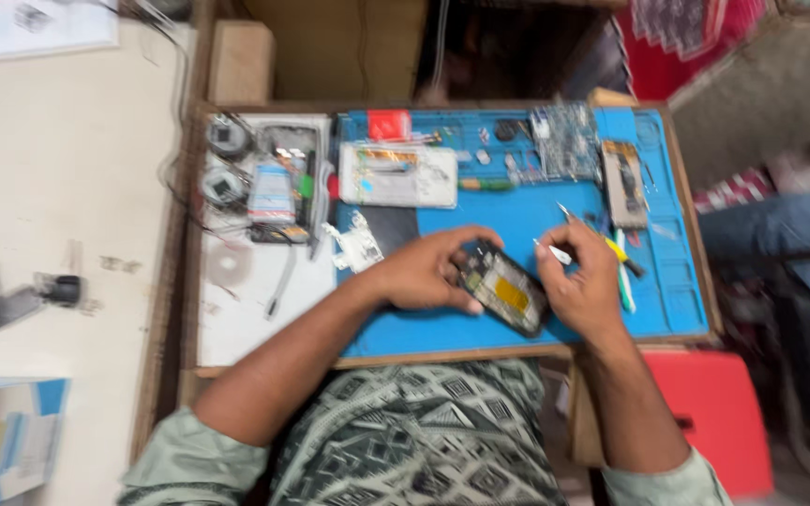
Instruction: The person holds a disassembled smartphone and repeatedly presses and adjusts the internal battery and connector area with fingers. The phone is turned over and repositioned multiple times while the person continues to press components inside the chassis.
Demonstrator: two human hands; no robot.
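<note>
Phone (503, 289) back off, yellow batt. showing, tilted.

Whole frame motion-blurred. Opened phone (505, 289) partly hidden by left hand (421, 273) and right hand (585, 286); its inner parts unreadable. Thin tool (552, 251) in right hand too blurred to identify. Small parts along blue mat (527, 211) top edge indistinct. Blue box (2, 436) cut off at lower-left edge.

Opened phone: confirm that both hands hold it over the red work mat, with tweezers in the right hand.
Not quite: the work mat is blue, not red, as the head view shows. The rest stands: the left hand and right hand hold the opened phone over it, with tweezers in the right hand.
</note>
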